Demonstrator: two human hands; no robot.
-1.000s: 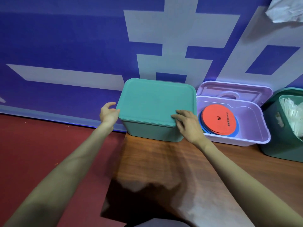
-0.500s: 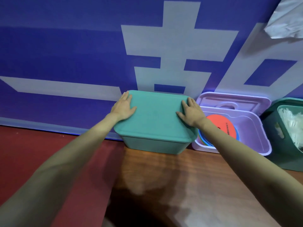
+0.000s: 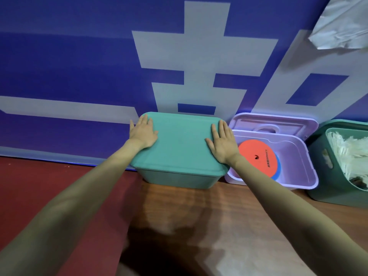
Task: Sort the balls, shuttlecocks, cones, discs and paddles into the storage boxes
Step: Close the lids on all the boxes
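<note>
Both hands are flat on the lid (image 3: 180, 142) of the teal storage box (image 3: 177, 179); the left hand (image 3: 143, 132) lies palm down along the lid's left edge, fingers straight and pointing toward the wall; the right hand (image 3: 222, 143) mirrors it on the right edge, fingers straight and together, pressing down and gripping nothing. The teal box sits at the back of the wooden table (image 3: 209, 220), right up against the blue banner (image 3: 79, 66) with its big pale lettering. Just beside it on the right, touching or nearly so, stands the lilac storage box (image 3: 298, 166), open, its lid (image 3: 278, 121) propped up behind it against the banner; inside lies an orange disc (image 3: 256, 156) on top of a blue disc (image 3: 277, 168) whose edge peeks out underneath. Further right, a dark green bin (image 3: 326, 176) holds a heap of white shuttlecocks (image 3: 350, 154); red floor (image 3: 49, 182) shows to the left of the table.
</note>
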